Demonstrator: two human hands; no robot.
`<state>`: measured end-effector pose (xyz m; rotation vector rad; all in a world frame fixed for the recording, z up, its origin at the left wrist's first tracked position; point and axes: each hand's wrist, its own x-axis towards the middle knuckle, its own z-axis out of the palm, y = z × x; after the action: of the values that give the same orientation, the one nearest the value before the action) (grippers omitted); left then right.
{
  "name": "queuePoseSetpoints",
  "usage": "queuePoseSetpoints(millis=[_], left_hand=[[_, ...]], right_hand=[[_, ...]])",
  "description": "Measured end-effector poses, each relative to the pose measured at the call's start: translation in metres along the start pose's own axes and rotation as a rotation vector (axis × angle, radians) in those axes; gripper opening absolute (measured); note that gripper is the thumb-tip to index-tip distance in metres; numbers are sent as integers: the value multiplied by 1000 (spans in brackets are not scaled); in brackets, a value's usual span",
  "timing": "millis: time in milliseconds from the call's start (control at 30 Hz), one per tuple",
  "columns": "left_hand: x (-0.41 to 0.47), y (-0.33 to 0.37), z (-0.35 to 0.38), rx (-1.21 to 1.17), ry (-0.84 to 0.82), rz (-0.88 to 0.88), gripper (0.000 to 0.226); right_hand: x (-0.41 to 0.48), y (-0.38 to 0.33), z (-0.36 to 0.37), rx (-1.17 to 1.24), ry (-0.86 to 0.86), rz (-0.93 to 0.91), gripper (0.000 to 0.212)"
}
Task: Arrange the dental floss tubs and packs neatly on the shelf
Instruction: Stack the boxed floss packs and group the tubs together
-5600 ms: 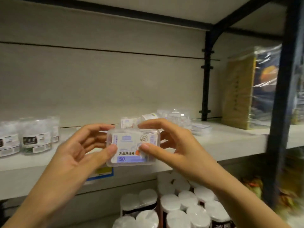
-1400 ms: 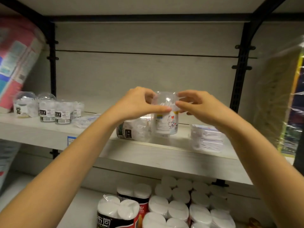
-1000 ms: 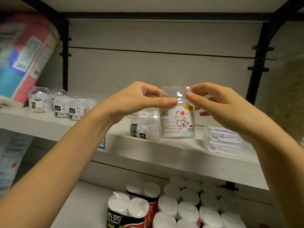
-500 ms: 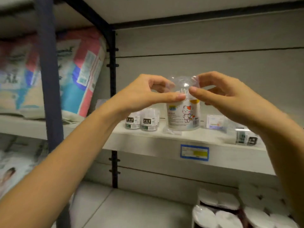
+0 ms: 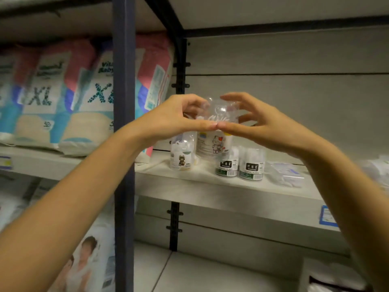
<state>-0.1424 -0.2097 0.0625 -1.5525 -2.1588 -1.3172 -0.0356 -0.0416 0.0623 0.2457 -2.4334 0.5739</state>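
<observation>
The left hand (image 5: 174,121) and right hand (image 5: 263,127) pinch the clear domed top of a cylindrical plastic floss tub (image 5: 212,144), thumbs meeting. It stands upright, label outward, over the shelf (image 5: 210,186) among smaller tubs (image 5: 227,165).

A clear cat-label tub (image 5: 213,142) is upright, pinched at its domed lid by the left hand (image 5: 174,121) and right hand (image 5: 259,125). It is between a smaller bear-label tub (image 5: 181,159) and two green-label tubs (image 5: 226,166) standing side by side on the shelf (image 5: 210,187). Flat clear packs (image 5: 286,175) lie just right of them.
</observation>
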Motion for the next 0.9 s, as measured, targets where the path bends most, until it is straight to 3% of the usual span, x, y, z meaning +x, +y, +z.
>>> queuePoseSetpoints(millis=[133, 233, 300, 433, 600, 733, 900], left_hand=[[10, -23, -19, -40, -64, -43, 65], [23, -40, -26, -5, -167, -87, 56], [31, -50, -25, 63, -151, -99, 50], [47, -63, -19, 427, -104, -13, 40], [66, -79, -3, 822, -301, -55, 42], [74, -89, -3, 852, -371, -103, 52], [77, -96, -2, 863, -258, -56, 45]], right_hand=[[27, -8, 10, -72, -72, 24, 83], [45, -8, 20, -135, -89, 109, 76], [55, -3, 25, -196, -107, 168, 72], [66, 7, 35, -343, -137, 268, 73], [71, 13, 52, -397, -253, 329, 73], [67, 20, 62, -460, -300, 347, 72], [64, 18, 61, -543, -312, 352, 76]])
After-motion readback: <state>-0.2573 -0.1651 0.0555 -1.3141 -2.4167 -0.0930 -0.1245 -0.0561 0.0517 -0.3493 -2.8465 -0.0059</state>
